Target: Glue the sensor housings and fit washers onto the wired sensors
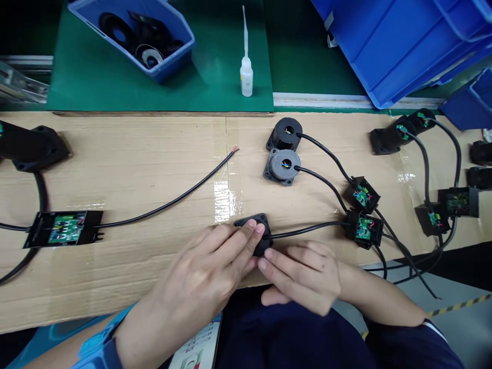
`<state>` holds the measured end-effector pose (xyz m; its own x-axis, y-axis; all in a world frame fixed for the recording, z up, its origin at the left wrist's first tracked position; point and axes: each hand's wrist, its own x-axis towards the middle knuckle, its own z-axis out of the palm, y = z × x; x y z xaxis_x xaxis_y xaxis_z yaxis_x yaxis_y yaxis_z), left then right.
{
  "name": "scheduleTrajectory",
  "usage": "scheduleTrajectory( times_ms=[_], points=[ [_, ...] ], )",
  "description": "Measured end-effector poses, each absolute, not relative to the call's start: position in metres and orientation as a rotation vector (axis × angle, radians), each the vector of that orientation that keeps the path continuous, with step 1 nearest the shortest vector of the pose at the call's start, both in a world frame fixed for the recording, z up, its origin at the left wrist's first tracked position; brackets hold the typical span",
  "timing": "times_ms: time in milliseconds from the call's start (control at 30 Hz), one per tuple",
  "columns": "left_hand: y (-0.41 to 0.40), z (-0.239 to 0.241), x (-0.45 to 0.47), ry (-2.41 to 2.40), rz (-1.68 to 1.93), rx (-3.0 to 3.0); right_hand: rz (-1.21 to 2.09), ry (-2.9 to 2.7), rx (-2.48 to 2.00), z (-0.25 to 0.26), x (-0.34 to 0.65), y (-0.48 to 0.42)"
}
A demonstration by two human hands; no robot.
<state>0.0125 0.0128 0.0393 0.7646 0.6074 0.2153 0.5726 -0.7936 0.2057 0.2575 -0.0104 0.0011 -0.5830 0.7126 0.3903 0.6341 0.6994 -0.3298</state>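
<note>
My left hand lies over a small black square housing at the near edge of the cardboard sheet, fingers pressed on its top. My right hand touches the same housing from the right, fingers curled under it. A black cable runs from the housing to a black box with a green circuit board. Most of the housing is hidden under my fingers.
Two round housings with cables and a board box lie behind. More wired assemblies sit right; a board box with loose cable left. A glue bottle and blue bins stand on the green mat.
</note>
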Motion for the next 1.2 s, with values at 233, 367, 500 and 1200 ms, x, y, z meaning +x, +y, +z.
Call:
scheduleTrajectory(
  times_ms=[233, 367, 500, 1200],
  points=[
    [0.014, 0.03, 0.009, 0.933, 0.43, 2.964, 0.008, -2.333, -0.777, -0.007, 0.23, 0.002],
    [0.017, 0.018, 0.005, 0.981, 0.612, 2.824, -0.02, -2.291, -0.756, -0.007, 0.229, 0.003],
    [0.014, 0.01, 0.003, 1.044, 0.638, 2.794, -0.029, -2.272, -0.756, -0.007, 0.228, 0.002],
    [-0.002, -0.022, 0.003, 1.129, 0.797, 2.493, 0.015, -2.263, -0.741, -0.008, 0.227, 0.003]
  ],
)
